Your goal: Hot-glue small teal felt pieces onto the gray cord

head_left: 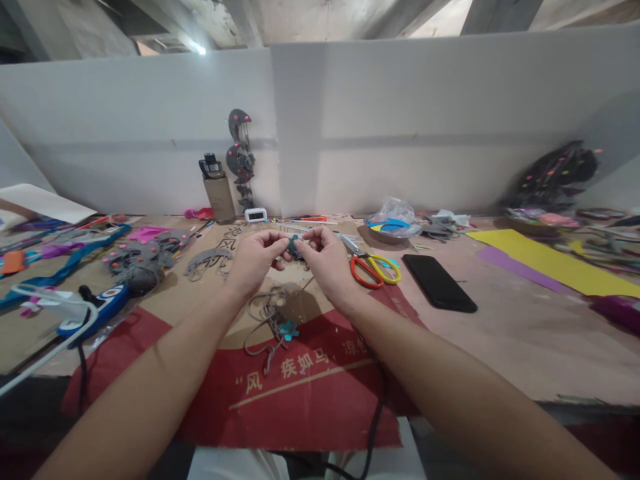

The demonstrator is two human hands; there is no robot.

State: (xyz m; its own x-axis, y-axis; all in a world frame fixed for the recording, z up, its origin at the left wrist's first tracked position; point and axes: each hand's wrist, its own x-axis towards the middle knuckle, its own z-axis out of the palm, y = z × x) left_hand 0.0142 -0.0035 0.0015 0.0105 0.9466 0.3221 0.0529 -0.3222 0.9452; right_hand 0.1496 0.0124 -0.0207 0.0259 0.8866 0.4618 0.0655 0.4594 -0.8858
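Observation:
Both my hands meet above the cardboard. My left hand pinches a small dark teal piece between thumb and fingers. On its other side, the fingertips of my right hand close on the same piece; its exact shape is partly hidden. Below the hands lies a loose tangle of grey cord, one strand rising toward my right hand. A bright teal flower-shaped cutout rests at the tangle's lower edge. Scissors with one red and one yellow handle lie just right of my right hand.
Right of the scissors lies a black phone, then yellow sheets. A bottle and a small white clock stand near the white partition. At left are a blue power strip and grey decorated pieces.

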